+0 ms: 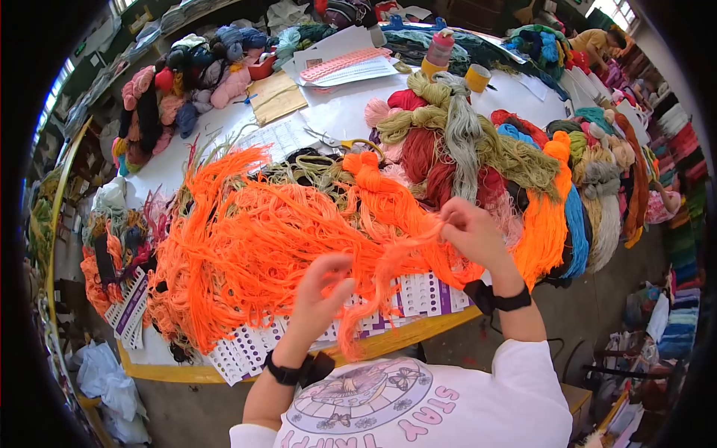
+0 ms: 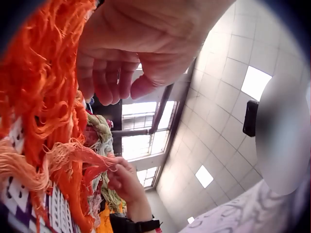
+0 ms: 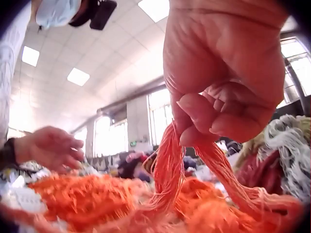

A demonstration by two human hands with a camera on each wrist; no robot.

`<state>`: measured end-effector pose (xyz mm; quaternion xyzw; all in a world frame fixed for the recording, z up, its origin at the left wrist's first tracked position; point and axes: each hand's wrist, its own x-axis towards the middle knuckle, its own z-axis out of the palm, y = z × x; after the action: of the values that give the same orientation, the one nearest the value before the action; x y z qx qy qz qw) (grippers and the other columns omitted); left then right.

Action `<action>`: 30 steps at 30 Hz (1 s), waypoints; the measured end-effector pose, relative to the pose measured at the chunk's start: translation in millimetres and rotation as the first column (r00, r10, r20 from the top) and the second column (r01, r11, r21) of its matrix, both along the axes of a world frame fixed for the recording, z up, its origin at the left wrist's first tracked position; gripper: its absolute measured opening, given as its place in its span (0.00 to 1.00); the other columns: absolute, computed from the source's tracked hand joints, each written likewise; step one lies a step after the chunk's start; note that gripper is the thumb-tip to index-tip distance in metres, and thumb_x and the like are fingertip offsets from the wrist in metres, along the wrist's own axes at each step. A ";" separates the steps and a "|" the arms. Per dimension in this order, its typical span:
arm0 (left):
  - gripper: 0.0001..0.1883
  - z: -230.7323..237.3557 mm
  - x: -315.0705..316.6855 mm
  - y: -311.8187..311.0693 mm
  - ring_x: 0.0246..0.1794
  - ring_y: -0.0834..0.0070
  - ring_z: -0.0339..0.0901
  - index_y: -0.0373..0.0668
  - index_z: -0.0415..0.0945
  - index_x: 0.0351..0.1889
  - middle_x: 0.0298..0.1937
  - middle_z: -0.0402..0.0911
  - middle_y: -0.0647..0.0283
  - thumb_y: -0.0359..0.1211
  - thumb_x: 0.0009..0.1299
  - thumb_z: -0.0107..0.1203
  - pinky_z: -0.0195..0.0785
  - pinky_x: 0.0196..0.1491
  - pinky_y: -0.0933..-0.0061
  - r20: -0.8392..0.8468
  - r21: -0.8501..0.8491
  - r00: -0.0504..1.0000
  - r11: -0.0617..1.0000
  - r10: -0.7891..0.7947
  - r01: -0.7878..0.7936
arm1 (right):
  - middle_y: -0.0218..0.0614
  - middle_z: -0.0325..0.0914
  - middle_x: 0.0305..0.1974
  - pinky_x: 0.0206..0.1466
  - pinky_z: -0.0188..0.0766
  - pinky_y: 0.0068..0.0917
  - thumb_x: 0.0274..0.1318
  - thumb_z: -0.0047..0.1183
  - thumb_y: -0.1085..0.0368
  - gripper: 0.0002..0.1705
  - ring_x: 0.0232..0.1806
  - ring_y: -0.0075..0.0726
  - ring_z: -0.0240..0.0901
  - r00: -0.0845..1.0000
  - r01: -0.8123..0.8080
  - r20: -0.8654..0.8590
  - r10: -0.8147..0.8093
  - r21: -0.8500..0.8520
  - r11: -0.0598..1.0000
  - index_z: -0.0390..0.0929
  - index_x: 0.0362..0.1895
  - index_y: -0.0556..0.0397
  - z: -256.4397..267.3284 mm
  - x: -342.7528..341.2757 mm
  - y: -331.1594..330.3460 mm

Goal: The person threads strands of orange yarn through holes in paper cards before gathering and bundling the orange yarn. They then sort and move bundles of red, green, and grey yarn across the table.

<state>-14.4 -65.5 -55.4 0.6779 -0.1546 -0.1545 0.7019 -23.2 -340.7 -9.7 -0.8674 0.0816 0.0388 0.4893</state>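
My right hand (image 1: 476, 233) pinches the end of a coral-orange skein of thread (image 1: 392, 261), whose loose length trails down and left toward the table's near edge. In the right wrist view, strands of this skein (image 3: 167, 167) hang in two bunches from the pinching fingers. My left hand (image 1: 320, 293) is held over the near side of a big heap of bright orange thread (image 1: 254, 231), fingers loosely bent and nothing in them. A knotted orange skein (image 1: 366, 173) lies on the heap's far right side.
White cards with punched holes (image 1: 243, 349) line the table's yellow front edge (image 1: 388, 342). Scissors (image 1: 343, 142) lie behind the heap. Olive, grey and dark red skeins (image 1: 426, 142) are piled to the right. A pink-topped bottle (image 1: 441, 48) stands at the back.
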 end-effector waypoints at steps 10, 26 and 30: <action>0.27 29.1 -18.3 -96.5 0.50 0.61 0.66 0.36 0.58 0.57 0.49 0.70 0.52 0.33 0.61 0.51 0.58 0.53 0.67 0.151 0.092 0.682 0.697 -0.716 0.711 | 0.39 0.73 0.40 0.29 0.70 0.25 0.56 0.43 0.59 0.18 0.24 0.22 0.69 0.811 -0.126 0.193 -0.553 0.980 0.157 0.66 0.46 0.59 84.7 -17.8 -78.6; 0.16 -25.7 -6.7 -8.0 0.49 0.76 0.70 0.34 0.65 0.53 0.47 0.73 0.59 0.28 0.67 0.45 0.62 0.51 0.76 -0.350 -0.098 0.858 0.925 -0.377 0.366 | 0.38 0.70 0.34 0.45 0.64 0.35 0.41 0.46 0.67 0.06 0.43 0.44 0.66 0.842 0.394 0.539 0.019 -0.639 0.661 0.75 0.26 0.49 -56.8 209.3 -109.9; 0.16 -26.7 -4.5 5.6 0.46 0.77 0.71 0.35 0.66 0.51 0.43 0.75 0.61 0.30 0.67 0.46 0.63 0.50 0.76 -0.396 -0.114 0.876 0.961 -0.276 0.251 | 0.37 0.71 0.31 0.40 0.66 0.37 0.37 0.53 0.64 0.08 0.38 0.42 0.68 0.734 0.440 0.675 0.079 -0.561 0.701 0.76 0.27 0.49 -10.5 155.6 -18.6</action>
<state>-18.9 -59.8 -82.1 0.5823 -0.1002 -0.3818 0.7107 132.4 -359.3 -20.2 -0.9273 0.0048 -0.3519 0.1278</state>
